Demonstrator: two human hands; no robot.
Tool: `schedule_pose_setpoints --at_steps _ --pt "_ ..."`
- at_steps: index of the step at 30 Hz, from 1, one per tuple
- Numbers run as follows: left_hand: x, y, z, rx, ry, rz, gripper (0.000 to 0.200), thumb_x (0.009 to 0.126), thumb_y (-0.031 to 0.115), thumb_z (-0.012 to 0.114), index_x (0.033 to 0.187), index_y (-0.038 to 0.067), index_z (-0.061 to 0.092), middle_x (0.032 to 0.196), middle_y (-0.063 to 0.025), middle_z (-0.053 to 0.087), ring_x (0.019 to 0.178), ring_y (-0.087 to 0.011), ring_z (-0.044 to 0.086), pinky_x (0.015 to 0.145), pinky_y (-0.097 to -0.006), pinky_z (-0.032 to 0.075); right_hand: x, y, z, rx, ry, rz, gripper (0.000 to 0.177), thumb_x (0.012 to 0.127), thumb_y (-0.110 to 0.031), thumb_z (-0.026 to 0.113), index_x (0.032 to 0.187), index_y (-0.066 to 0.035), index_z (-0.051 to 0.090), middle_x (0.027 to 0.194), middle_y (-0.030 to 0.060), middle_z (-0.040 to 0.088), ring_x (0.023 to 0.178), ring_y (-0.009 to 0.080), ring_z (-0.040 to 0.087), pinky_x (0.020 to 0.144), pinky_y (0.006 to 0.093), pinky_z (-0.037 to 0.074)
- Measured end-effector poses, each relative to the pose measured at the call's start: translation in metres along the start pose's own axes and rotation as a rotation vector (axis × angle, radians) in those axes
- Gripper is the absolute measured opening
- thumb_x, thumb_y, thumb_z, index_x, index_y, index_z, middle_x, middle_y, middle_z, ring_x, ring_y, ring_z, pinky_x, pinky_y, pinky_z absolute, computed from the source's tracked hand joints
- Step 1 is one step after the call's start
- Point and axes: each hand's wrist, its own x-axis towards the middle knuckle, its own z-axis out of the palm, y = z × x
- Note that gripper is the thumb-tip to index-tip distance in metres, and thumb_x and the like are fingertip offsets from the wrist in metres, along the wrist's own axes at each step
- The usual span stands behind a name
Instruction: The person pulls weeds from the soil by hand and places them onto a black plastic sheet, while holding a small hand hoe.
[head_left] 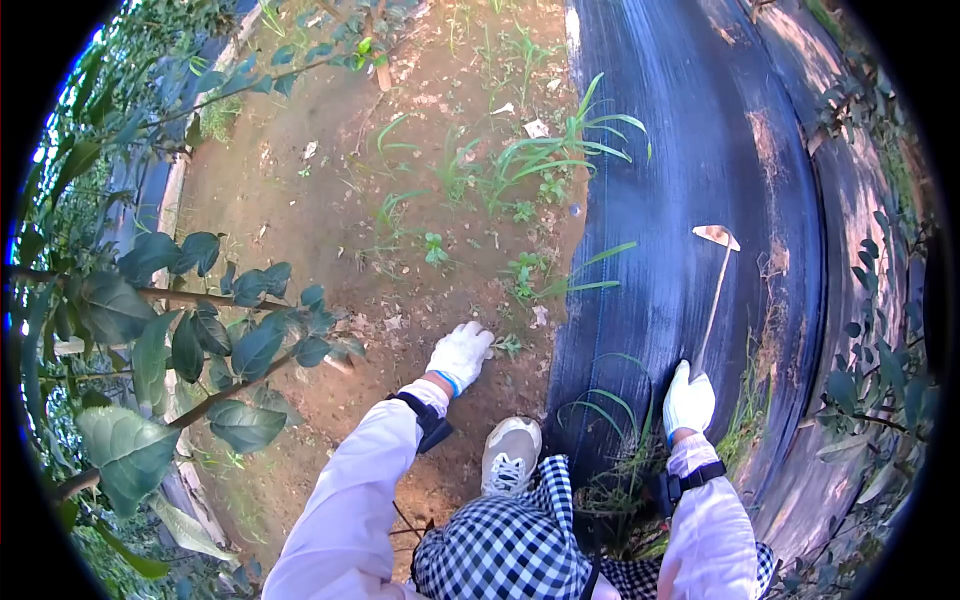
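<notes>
My left hand [460,356], in a white glove, is down at the bare soil with its fingers curled together. A small green weed [508,346] shows its leaves right at the fingertips; its stem is hidden, and the fingers seem closed on it. Over on the black plastic sheet [660,170], my right hand [689,399], also gloved in white, is wrapped round the end of a hand hoe's thin handle [715,305]. The hoe's pale, wedge-shaped head [716,237] points away from me, against the dark sheet.
Grass tufts [545,150] and small weeds [435,250] grow along the sheet's edge. A leafy branch [220,400] reaches in from the left, close to my left arm. More foliage [890,370] hangs at the right. My shoe [511,457] stands on the soil near the sheet.
</notes>
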Motion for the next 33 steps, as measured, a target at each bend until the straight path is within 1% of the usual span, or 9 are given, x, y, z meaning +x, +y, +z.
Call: schedule_pose_setpoints --at_steps 2,4,12,13,16,21,27,31,33 --pt "0.004 -0.01 -0.006 -0.22 0.11 -0.04 0.026 0.077 0.018 0.069 0.1 0.008 0.064 0.102 -0.0149 0.062 0.098 -0.0351 0.06 0.085 -0.0424 0.05 0.002 -0.002 -0.001 0.018 -0.007 0.001 0.045 0.091 -0.043 0.054 0.091 -0.001 0.068 0.081 0.0241 0.067 0.08 0.0406 0.067 0.073 0.0458 0.051" --pt "0.005 0.004 -0.025 -0.553 0.456 -0.282 0.022 0.078 0.013 0.067 0.098 0.004 0.063 0.096 -0.0172 0.062 0.095 -0.0353 0.061 0.084 -0.0389 0.049 0.002 -0.001 -0.001 0.02 -0.019 0.006 0.045 0.091 -0.043 0.053 0.092 -0.001 0.069 0.082 0.0242 0.067 0.081 0.0407 0.067 0.073 0.046 0.051" --pt "0.026 0.0 -0.024 0.03 0.361 -0.141 0.029 0.078 0.02 0.069 0.102 0.006 0.061 0.106 -0.0178 0.057 0.103 -0.0384 0.056 0.085 -0.0446 0.047 0.001 -0.004 -0.002 -0.019 -0.019 0.018 0.046 0.09 -0.044 0.053 0.091 -0.001 0.069 0.083 0.0244 0.067 0.081 0.0407 0.067 0.073 0.0465 0.051" --pt "0.033 -0.008 -0.024 0.027 0.189 -0.112 0.029 0.078 0.02 0.07 0.102 0.007 0.061 0.105 -0.0172 0.056 0.102 -0.0389 0.055 0.084 -0.0452 0.047 0.001 -0.003 0.0 -0.021 -0.008 0.011 0.046 0.09 -0.044 0.053 0.091 -0.001 0.069 0.083 0.0243 0.068 0.081 0.0406 0.067 0.073 0.0466 0.051" --pt "0.044 0.0 -0.029 -0.185 0.103 -0.052 0.025 0.079 0.017 0.068 0.102 0.007 0.062 0.105 -0.016 0.056 0.102 -0.039 0.055 0.085 -0.0453 0.047 0.004 -0.005 0.001 -0.024 -0.002 0.016 0.046 0.09 -0.044 0.054 0.09 -0.001 0.069 0.082 0.0239 0.068 0.081 0.0404 0.067 0.074 0.0465 0.051" --pt "0.064 0.05 -0.022 -0.117 0.208 -0.102 0.074 0.065 0.026 0.08 0.129 0.008 0.048 0.127 -0.0208 0.046 0.115 -0.0414 0.05 0.097 -0.0437 0.045 -0.001 -0.009 -0.004 -0.037 -0.016 0.046 0.046 0.09 -0.045 0.053 0.09 -0.002 0.069 0.082 0.023 0.068 0.081 0.0395 0.067 0.074 0.046 0.051" --pt "0.09 0.041 0.003 0.123 0.145 0.155 0.044 0.075 0.016 0.072 0.117 0.01 0.061 0.106 -0.0121 0.061 0.097 -0.0325 0.061 0.085 -0.0401 0.05 -0.002 -0.008 -0.002 -0.07 0.011 0.031 0.045 0.09 -0.045 0.053 0.09 -0.003 0.069 0.082 0.023 0.068 0.082 0.0401 0.067 0.075 0.0463 0.051" --pt "0.086 0.033 -0.005 -0.787 0.508 -0.117 0.019 0.077 0.012 0.07 0.094 0.004 0.067 0.09 -0.0161 0.066 0.088 -0.0357 0.062 0.082 -0.0393 0.05 0.0 -0.006 -0.001 -0.077 -0.006 0.06 0.045 0.09 -0.045 0.053 0.089 -0.003 0.069 0.082 0.0231 0.069 0.082 0.0407 0.067 0.075 0.0469 0.051" --pt "0.079 0.012 -0.011 -0.645 0.456 -0.2 0.025 0.076 0.011 0.07 0.1 0.005 0.066 0.095 -0.0172 0.065 0.093 -0.0354 0.062 0.086 -0.0388 0.05 -0.005 -0.005 -0.001 -0.082 0.004 0.066 0.045 0.09 -0.046 0.052 0.089 -0.003 0.069 0.082 0.0231 0.068 0.082 0.0407 0.067 0.075 0.0471 0.051"
